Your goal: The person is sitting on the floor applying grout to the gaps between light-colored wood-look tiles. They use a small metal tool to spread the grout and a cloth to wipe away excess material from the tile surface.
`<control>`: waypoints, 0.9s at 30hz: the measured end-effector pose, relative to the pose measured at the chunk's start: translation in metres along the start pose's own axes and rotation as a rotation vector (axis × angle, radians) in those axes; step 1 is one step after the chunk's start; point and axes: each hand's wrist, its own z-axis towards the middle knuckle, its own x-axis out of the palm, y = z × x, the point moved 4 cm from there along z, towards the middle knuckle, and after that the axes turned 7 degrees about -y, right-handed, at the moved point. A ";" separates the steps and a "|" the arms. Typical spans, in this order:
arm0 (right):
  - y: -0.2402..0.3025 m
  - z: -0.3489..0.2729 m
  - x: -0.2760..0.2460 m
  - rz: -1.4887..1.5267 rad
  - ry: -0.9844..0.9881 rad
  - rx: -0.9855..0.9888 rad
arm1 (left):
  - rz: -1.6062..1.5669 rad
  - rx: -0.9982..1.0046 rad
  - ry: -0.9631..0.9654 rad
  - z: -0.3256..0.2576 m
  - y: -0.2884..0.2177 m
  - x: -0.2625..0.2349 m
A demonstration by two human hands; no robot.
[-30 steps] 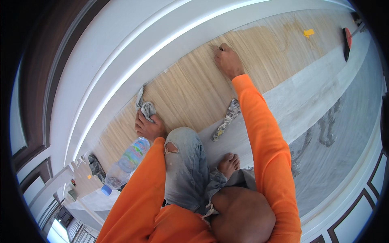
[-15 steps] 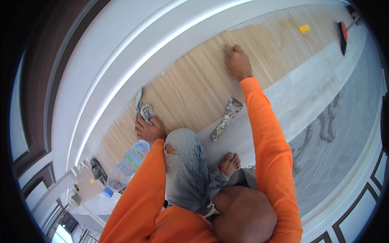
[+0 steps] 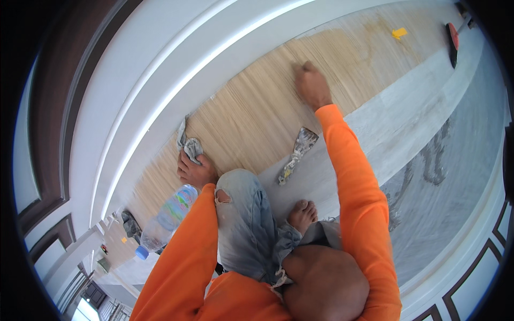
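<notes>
- On the pale wood-grain floor strip, between the curved white step edge and the grey band, the person's two hands are well apart; this strip, the surface being worked, runs from beside the left knee toward the upper right.
- The right hand is down at the strip with its fingers curled under and slightly blurred; whether it grasps anything cannot be told, as the back of the hand hides the palm.
- The left hand is bent around a grey rag, gripping it low on the strip near the white edge.
- The step in hand appears to be close rubbing or picking at the surface with the right hand, the left serving as a prop; the next move seems to call for light, even fingertip pressure, with the rag within reach for wiping.
- A smeared scraper lies by the seam with the grey band; a clear bottle lies tilted beside the left sleeve; a yellow piece rests farther along the strip.
</notes>
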 end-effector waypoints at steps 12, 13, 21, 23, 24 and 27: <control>-0.006 -0.007 -0.003 0.064 -0.029 0.096 | 0.033 0.036 -0.030 -0.002 0.000 0.001; -0.001 -0.009 0.001 0.073 -0.020 0.056 | 0.030 0.029 -0.021 -0.001 0.000 0.001; 0.003 -0.006 0.002 0.070 -0.025 0.090 | 0.037 -0.006 0.005 -0.002 0.003 0.002; -0.007 -0.003 -0.003 0.055 -0.039 0.145 | 0.024 0.017 -0.017 0.000 0.002 0.002; -0.004 -0.004 -0.002 0.068 -0.042 0.126 | 0.017 0.028 -0.028 0.000 0.001 0.003; 0.004 -0.006 0.000 0.096 -0.042 0.101 | 0.023 0.014 -0.006 -0.002 0.005 0.002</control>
